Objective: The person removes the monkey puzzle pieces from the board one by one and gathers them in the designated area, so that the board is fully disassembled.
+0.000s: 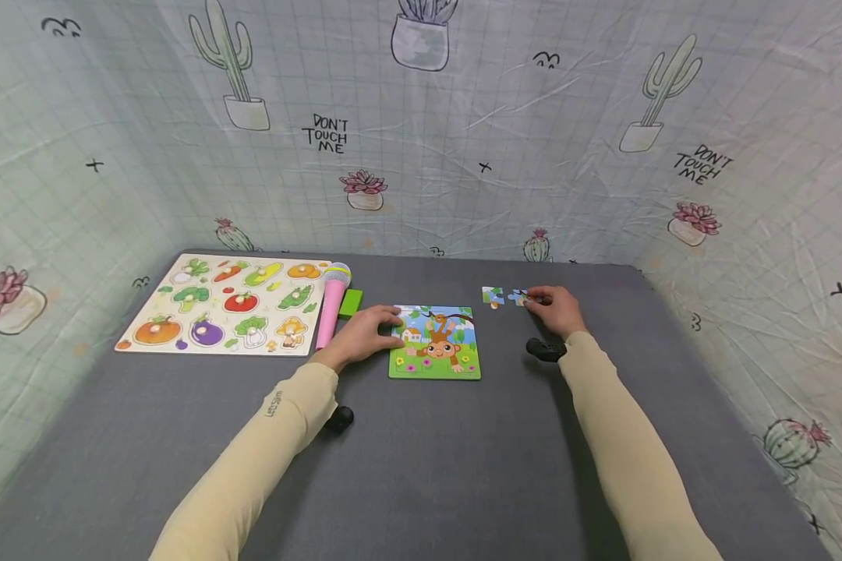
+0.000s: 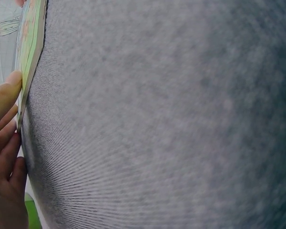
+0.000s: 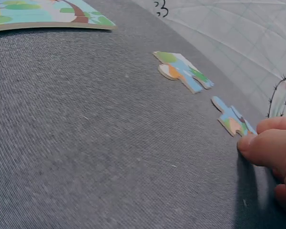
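A square monkey puzzle [image 1: 435,343] in a green-edged board lies flat on the grey table. At its left side rests my left hand [image 1: 363,336], the thumb [image 2: 8,93] on the edge and the other fingers by the far left corner. Beyond the puzzle to the right, my right hand [image 1: 560,310] pinches the near end of a loose puzzle piece [image 3: 231,117] between thumb and index finger. Those fingertips cover part of the piece. Just left of it, a second puzzle piece [image 1: 493,296] with blue, green and orange print lies apart on the table.
A white vegetable peg board [image 1: 217,343] lies at the far left. Along its right edge is a pink toy microphone [image 1: 331,304], beside a green block [image 1: 351,302]. A printed cactus cloth [image 1: 421,210] hangs behind the table [image 1: 435,467].
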A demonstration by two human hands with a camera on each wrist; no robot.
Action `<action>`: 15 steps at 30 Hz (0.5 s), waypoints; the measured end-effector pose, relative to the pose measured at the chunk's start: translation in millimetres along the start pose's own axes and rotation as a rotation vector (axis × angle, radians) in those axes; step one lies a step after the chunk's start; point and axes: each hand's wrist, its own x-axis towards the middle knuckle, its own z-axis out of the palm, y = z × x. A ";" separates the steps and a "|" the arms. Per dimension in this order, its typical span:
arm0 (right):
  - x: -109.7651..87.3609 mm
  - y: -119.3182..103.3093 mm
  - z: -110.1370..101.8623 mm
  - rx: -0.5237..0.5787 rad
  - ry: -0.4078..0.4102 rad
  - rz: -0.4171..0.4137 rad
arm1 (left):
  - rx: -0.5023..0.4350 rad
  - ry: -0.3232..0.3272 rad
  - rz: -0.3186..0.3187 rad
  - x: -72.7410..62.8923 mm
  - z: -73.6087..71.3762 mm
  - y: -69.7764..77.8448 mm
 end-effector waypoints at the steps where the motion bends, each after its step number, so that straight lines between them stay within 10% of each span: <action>1: -0.2 0.8 -1.4 0.000 -0.015 -0.001 | 0.000 -0.001 0.000 0.2 0.0 0.0; 15: -2.9 -2.3 -2.8 0.000 -0.012 0.016 | 0.006 -0.001 -0.015 3.2 1.7 -3.5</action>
